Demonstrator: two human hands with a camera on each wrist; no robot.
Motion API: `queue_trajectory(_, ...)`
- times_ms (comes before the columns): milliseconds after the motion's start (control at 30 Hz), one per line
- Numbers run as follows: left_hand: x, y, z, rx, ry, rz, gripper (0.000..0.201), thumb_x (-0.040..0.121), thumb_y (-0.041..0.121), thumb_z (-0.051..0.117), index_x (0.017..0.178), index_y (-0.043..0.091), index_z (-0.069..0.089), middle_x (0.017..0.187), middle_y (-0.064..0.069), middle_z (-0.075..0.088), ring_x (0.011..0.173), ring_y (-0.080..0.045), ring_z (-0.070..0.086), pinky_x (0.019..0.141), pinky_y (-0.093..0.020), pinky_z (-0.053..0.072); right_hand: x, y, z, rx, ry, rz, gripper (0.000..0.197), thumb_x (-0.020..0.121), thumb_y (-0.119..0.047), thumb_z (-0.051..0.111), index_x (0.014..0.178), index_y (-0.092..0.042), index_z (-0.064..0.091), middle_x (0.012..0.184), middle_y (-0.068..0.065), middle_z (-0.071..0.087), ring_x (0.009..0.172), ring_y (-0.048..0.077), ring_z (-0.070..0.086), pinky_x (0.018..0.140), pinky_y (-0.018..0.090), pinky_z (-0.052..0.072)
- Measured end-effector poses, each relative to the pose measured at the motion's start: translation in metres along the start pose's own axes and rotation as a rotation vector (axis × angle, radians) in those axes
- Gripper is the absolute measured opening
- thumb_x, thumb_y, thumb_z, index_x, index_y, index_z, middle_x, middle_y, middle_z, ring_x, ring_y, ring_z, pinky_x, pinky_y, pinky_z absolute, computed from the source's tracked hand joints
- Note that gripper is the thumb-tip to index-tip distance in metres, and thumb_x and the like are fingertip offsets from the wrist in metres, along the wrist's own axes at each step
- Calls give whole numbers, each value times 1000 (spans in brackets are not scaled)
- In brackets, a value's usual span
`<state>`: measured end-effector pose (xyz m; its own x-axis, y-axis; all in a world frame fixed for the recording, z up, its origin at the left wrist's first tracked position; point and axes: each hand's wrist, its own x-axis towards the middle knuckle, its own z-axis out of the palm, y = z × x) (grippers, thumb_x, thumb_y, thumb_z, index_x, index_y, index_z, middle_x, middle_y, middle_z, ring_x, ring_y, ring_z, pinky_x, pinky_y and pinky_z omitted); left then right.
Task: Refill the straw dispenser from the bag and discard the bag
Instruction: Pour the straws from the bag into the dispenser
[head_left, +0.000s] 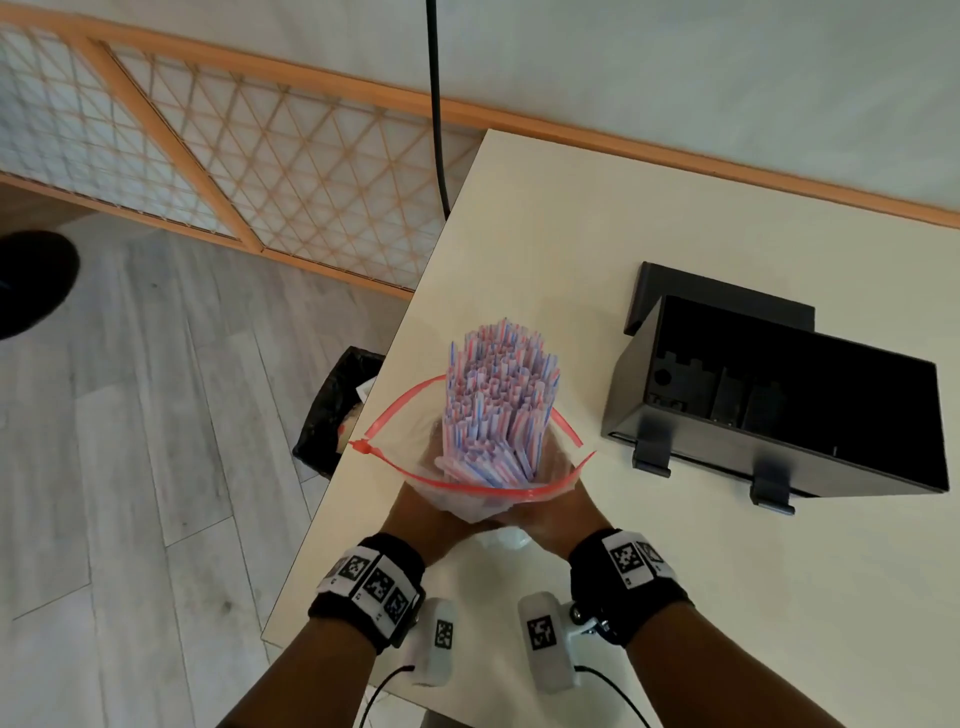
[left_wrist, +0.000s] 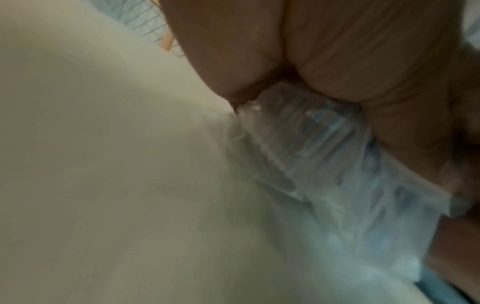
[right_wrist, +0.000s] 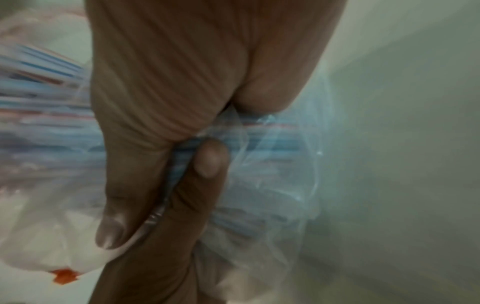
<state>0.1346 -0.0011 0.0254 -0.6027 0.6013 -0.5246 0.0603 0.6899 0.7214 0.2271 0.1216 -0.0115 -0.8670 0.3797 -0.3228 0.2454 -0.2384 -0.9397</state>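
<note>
2 hands (head_left: 498, 519) clutch a clear red-zippered plastic bag (head_left: 470, 499) of striped straws (head_left: 498, 395); tilting could spill them short of the black open-topped dispenser box (head_left: 779, 400) at 3 o'clock.

Left hand (left_wrist: 337, 61) grips crumpled clear bag (left_wrist: 324, 164) above the pale table (left_wrist: 103, 164).

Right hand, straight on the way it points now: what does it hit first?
The right hand already grips the bag of straws, so it would press into those first. Beyond lies bare table; the dispenser sits off to the right, though depth is unclear.
</note>
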Motion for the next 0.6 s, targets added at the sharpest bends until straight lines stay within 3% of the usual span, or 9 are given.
queue_trajectory(67, -11, 1, -10, 111, -151, 106, 110, 48, 78, 67, 140, 32, 28, 137, 13, 42, 127, -12, 40, 103, 1, 30, -6, 1, 6, 69, 57, -19, 77, 57, -17, 88, 126, -23, 56, 111, -25, 74, 111, -1, 67, 89, 22, 58)
queue_trajectory(100, -18, 2, -14, 166, -169, 138, 101, 44, 58, 84, 130, 25, 43, 125, 14, 53, 116, -10, 50, 100, -9, 44, -11, -2, 9, 115, 78, -47, 70, 56, -18, 86, 120, -21, 59, 103, -23, 75, 103, -1, 69, 83, 21, 59)
queue_trajectory(167, -33, 25, -30, 90, -107, 169, 63, 61, 26, 91, 113, 29, 56, 105, 17, 63, 96, -3, 64, 96, -28, 56, -21, -22, 17, 248, 126, -60, 43, 63, -9, 80, 103, -8, 64, 82, -12, 77, 80, -3, 72, 67, 14, 57)
queue_trajectory(233, -40, 46, -48, 22, -129, 238, 66, 70, 36, 84, 127, 37, 51, 122, 20, 62, 110, 5, 63, 101, -24, 53, -28, -40, 22, 330, 43, -8, 20, 68, 9, 73, 80, -3, 64, 61, -8, 73, 60, -2, 70, 57, 14, 54)
queue_trajectory(267, -46, 63, -61, 12, -159, 281, 75, 69, 47, 80, 135, 38, 47, 130, 18, 61, 118, 7, 59, 103, -26, 51, -28, -51, 26, 348, 52, 12, 16, 66, 5, 75, 73, -6, 65, 61, -7, 74, 60, 3, 71, 59, 20, 57)
queue_trajectory(367, -50, 99, -77, 20, -188, 389, 77, 69, 73, 69, 133, 34, 56, 123, 6, 70, 122, -7, 61, 108, -52, 45, -23, -80, 28, 584, 130, -93, 37, 60, -23, 94, 91, -14, 77, 100, 21, 74, 96, 37, 69, 85, 57, 56)
queue_trajectory(433, -51, 134, -77, -78, -183, 440, 74, 74, 68, 67, 138, 34, 53, 126, 9, 69, 123, -10, 62, 107, -46, 46, -20, -101, 24, 755, 154, -169, 62, 62, -37, 96, 109, -7, 71, 113, 25, 66, 107, 41, 63, 95, 57, 51)
queue_trajectory(500, -46, 169, -71, -114, -204, 414, 77, 70, 82, 59, 131, 36, 58, 115, 15, 74, 113, -3, 67, 100, -32, 53, -20, -114, 16, 889, 161, -234, 70, 70, -37, 91, 123, 0, 62, 124, 29, 59, 121, 46, 57, 110, 63, 41)
queue_trajectory(600, -31, 211, -56, 113, -273, 455, 68, 87, 80, 33, 132, 35, 58, 122, 3, 71, 117, -16, 66, 103, -51, 50, -24, -123, 4, 1043, 165, -294, 67, 78, -35, 86, 132, -5, 62, 137, 28, 56, 130, 41, 53, 117, 61, 33)
